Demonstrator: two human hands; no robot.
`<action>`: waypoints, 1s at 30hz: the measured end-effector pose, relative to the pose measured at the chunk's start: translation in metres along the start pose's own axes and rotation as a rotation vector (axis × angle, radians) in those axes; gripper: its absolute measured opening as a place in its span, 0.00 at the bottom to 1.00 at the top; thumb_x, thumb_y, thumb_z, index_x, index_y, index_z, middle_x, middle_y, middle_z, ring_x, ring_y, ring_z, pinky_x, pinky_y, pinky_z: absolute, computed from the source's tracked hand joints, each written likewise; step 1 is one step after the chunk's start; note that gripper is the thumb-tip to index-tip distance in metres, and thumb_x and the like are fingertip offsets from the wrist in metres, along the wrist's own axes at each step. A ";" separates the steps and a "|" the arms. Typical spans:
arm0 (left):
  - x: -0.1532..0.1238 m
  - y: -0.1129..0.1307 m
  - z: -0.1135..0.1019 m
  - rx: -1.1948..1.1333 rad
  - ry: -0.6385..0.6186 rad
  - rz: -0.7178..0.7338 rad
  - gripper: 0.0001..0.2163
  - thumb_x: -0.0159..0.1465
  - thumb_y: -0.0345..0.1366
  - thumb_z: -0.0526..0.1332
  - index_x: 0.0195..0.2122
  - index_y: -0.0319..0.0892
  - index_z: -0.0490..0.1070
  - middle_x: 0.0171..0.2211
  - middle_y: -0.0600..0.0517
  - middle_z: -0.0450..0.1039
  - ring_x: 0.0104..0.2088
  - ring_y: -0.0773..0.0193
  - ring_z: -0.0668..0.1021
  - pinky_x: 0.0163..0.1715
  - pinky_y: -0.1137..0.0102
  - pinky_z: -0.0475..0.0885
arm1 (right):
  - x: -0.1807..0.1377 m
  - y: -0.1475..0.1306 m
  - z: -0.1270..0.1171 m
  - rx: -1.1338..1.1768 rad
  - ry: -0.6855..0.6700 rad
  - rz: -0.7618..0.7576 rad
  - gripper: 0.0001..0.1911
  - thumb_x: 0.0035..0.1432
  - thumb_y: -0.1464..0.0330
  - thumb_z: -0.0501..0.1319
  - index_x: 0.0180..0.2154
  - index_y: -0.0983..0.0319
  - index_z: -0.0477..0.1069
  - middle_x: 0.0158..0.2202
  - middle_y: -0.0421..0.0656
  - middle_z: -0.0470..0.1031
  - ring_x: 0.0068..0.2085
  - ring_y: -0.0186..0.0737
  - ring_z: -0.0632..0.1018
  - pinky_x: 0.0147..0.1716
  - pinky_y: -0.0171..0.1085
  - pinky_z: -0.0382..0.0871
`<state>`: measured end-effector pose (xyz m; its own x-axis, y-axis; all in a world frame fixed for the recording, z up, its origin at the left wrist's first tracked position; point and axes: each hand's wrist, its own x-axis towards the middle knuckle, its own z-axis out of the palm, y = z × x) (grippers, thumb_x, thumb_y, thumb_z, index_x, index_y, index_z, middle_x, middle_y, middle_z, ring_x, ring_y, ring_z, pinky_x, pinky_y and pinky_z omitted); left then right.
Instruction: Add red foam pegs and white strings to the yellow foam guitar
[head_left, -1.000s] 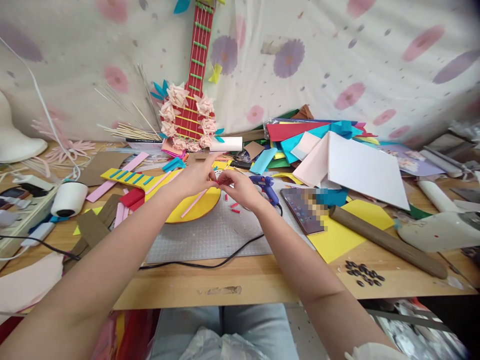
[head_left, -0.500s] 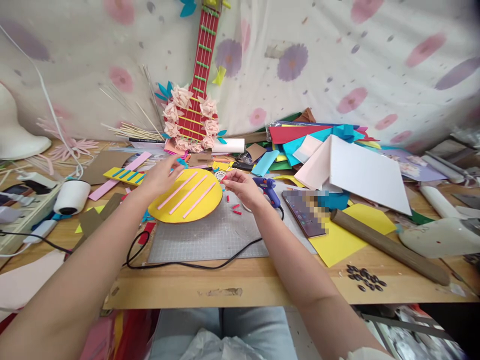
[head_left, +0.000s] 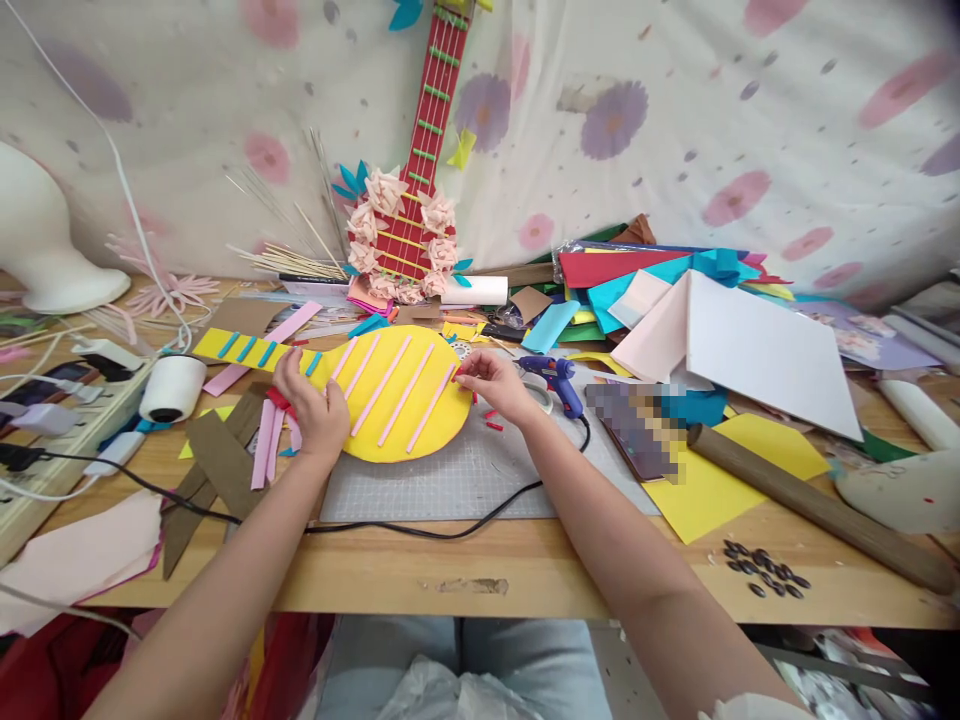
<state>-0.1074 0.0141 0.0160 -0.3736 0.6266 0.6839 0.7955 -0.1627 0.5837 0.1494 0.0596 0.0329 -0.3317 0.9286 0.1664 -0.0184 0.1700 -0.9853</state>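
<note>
A yellow paper guitar (head_left: 390, 395) with pink strips across its round body lies on a grey cutting mat (head_left: 457, 475). My left hand (head_left: 311, 405) rests on the guitar's left side where body meets neck, fingers curled down over it. My right hand (head_left: 491, 380) pinches a small red piece at the body's right edge. Small red bits (head_left: 493, 420) lie on the mat beside that hand. The guitar's neck (head_left: 240, 347) carries blue cross strips.
A blue glue gun (head_left: 551, 375) with a black cord (head_left: 420, 525) lies right of my right hand. A phone (head_left: 637, 430), coloured paper sheets (head_left: 705, 330), a brown roll (head_left: 817, 505), seeds (head_left: 765, 570), a finished red guitar (head_left: 409, 235), white thread spool (head_left: 171, 388) and power strip (head_left: 52, 400) surround the mat.
My hands have parted from a pinch together. The left hand moved left and down onto the yellow guitar, which shifted. The right hand stays at the body's right edge. The view shifted.
</note>
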 end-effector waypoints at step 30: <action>-0.005 0.005 0.000 -0.013 -0.065 0.020 0.23 0.58 0.26 0.48 0.56 0.36 0.51 0.54 0.35 0.57 0.58 0.54 0.61 0.60 0.53 0.52 | -0.017 -0.001 0.007 -0.604 0.066 -0.214 0.03 0.51 0.73 0.56 0.30 0.61 0.67 0.32 0.41 0.72 0.32 0.35 0.71 0.34 0.37 0.67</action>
<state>-0.1013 0.0106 0.0158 -0.3256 0.6715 0.6656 0.7961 -0.1851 0.5762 0.1484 0.0408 0.0311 -0.3202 0.8687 0.3780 0.4630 0.4916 -0.7375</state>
